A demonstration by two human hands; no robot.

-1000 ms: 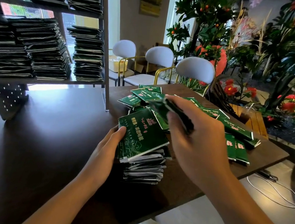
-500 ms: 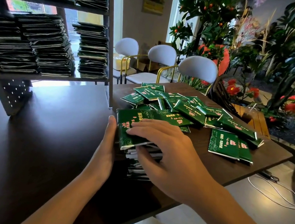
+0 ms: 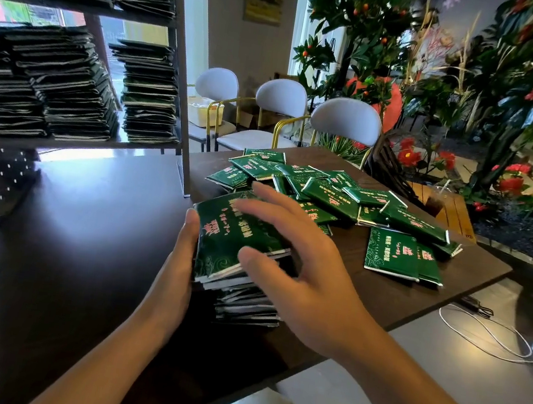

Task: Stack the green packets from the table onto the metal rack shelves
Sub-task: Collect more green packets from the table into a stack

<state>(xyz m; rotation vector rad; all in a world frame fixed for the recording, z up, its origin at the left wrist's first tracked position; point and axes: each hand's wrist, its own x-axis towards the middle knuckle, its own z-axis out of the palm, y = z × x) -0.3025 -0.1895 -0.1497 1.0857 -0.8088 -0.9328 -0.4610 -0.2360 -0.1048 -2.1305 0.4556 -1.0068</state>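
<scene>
A tall stack of green packets (image 3: 217, 249) stands near the front of the dark table (image 3: 45, 256). My left hand (image 3: 178, 258) presses flat against the stack's left side, fingers straight. My right hand (image 3: 297, 267) hovers over the stack's top and right side with spread fingers, slightly blurred. I cannot tell whether it touches. Several loose green packets (image 3: 331, 194) lie scattered behind the stack, with two more packets (image 3: 401, 255) to the right. The metal rack (image 3: 172, 85) at the left holds several dark packet stacks (image 3: 147, 92) on its shelves.
Three pale chairs (image 3: 344, 123) stand behind the table. Plants with red flowers (image 3: 514, 182) fill the right side. A white cable (image 3: 492, 339) lies on the floor beyond the table's right edge. A wooden crate (image 3: 452, 210) sits behind the packets.
My right hand put a packet on the stack, pressed down on it, and now lifts with fingers spread. My left hand stays flat against the stack's left side.
</scene>
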